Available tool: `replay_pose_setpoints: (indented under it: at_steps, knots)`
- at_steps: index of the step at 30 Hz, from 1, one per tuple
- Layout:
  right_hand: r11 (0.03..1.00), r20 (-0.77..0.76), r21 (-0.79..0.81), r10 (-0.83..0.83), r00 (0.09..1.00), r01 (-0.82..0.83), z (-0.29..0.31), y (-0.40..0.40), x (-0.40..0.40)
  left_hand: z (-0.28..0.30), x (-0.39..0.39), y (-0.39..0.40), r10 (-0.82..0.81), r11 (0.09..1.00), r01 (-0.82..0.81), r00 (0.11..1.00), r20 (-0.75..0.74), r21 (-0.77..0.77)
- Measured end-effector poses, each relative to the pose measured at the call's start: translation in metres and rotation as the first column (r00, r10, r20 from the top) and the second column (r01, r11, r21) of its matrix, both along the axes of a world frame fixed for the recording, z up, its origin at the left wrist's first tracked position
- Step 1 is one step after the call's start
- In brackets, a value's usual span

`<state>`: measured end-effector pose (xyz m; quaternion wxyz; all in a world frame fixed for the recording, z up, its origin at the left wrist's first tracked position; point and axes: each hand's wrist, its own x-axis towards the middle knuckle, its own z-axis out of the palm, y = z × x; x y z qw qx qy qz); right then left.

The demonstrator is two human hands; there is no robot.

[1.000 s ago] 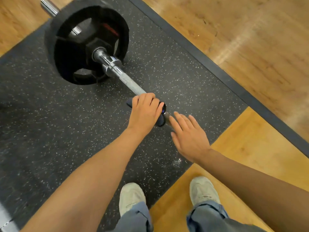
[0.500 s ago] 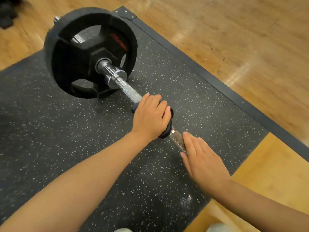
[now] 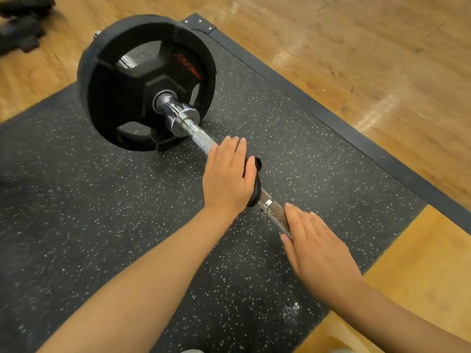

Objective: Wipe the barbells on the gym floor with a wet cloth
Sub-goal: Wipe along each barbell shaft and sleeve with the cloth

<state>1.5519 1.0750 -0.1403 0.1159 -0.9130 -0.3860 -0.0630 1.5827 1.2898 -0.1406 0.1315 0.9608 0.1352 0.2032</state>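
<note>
Mat [image 3: 76,200], black speckled rubber, covers most of the view, with wood floor [image 3: 356,59] at the far side and right. Barbell [image 3: 204,142] lies on the mat, running from far-left to near-right. Plate [image 3: 145,82], black rubber, stands on edge at the far-left end and keeps the shaft off the mat.

Handling, my read: steel bar plus plate is heavy and rigid, so I wouldn't lift it, just work it where it lies. It can roll on the plate, so one hand should brace it. Knurled sections give grip and will drag on the cloth; the smooth chrome sleeve [image 3: 175,110] next to the plate looks slippery, more so when wet.

Left hand [image 3: 226,177] is on the shaft mid-way, fingers curved over the bar, gripping a dark cloth [image 3: 254,184] wrapped around it. Cloth is soft and conforms, only its right edge is visible under the palm. Can't tell from here if it is wet.

Right hand [image 3: 316,248] sits near-right of it, fingers straight and together, laid flat on the knurl, holding nothing. Looks like the brace.

Best hold: cloth wrapped full around the shaft, slide along its length.

Containers: none in view, no bucket or spray bottle. Dark blurred objects [image 3: 23,24] at far-left on the wood, can't identify.
</note>
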Motion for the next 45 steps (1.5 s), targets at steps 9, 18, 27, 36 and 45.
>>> replay_pose_setpoints:
  at_steps: [9, 18, 27, 36, 45]
  knots:
    - [1.000, -0.022, 0.012, -0.007, 1.000, 0.007, 0.001, 0.001, 0.001, 0.007, -0.002, -0.027, 0.087, 0.991, -0.101, 0.985, -0.147, -0.089]
    - [1.000, -0.025, -0.003, 0.003, 1.000, -0.003, -0.002, 0.000, 0.002, 0.004, -0.013, -0.027, -0.091, 0.991, 0.084, 0.994, -0.067, -0.101]
    - [0.999, 0.008, -0.032, 0.020, 1.000, -0.020, -0.006, -0.001, 0.001, 0.003, 0.015, 0.034, -0.016, 0.998, 0.015, 1.000, -0.016, -0.054]
    - [0.998, 0.046, -0.053, 0.049, 0.998, -0.046, -0.012, -0.001, 0.000, -0.002, -0.006, -0.003, -0.293, 0.956, 0.292, 0.955, 0.045, 0.031]
    - [0.998, 0.043, -0.048, 0.048, 0.998, -0.046, -0.013, -0.002, 0.002, 0.000, 0.007, 0.003, 0.060, 0.980, -0.048, 0.997, 0.055, -0.192]
